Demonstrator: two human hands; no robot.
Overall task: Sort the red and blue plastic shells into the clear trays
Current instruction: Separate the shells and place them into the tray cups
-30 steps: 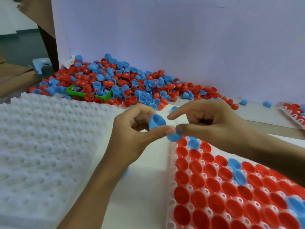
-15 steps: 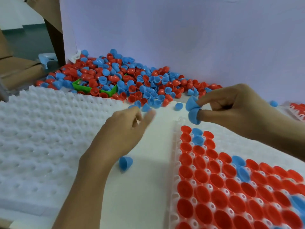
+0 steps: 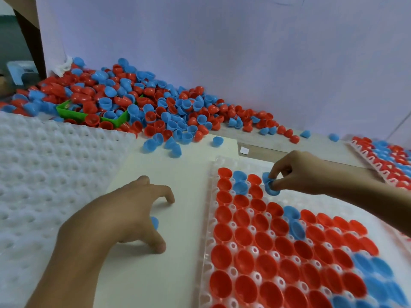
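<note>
Right hand [image 3: 295, 172] has dropped from above the clear tray [image 3: 347, 210] to its far rows, grip pinching 2 blue shells [image 3: 270, 185] over an empty pocket, seating likely next; left hand [image 3: 124, 214] spreads open-fingered, empty, over a loose blue shell [image 3: 155, 222] on the tabletop [image 3: 169, 174].

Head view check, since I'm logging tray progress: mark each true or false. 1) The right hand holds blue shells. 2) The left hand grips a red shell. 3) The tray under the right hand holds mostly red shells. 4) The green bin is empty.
1) True: the right hand pinches blue shells.
2) False: the left hand holds nothing, fingers spread on the table.
3) True: the clear tray is mostly red.
4) False: the green bin holds shells.
</note>
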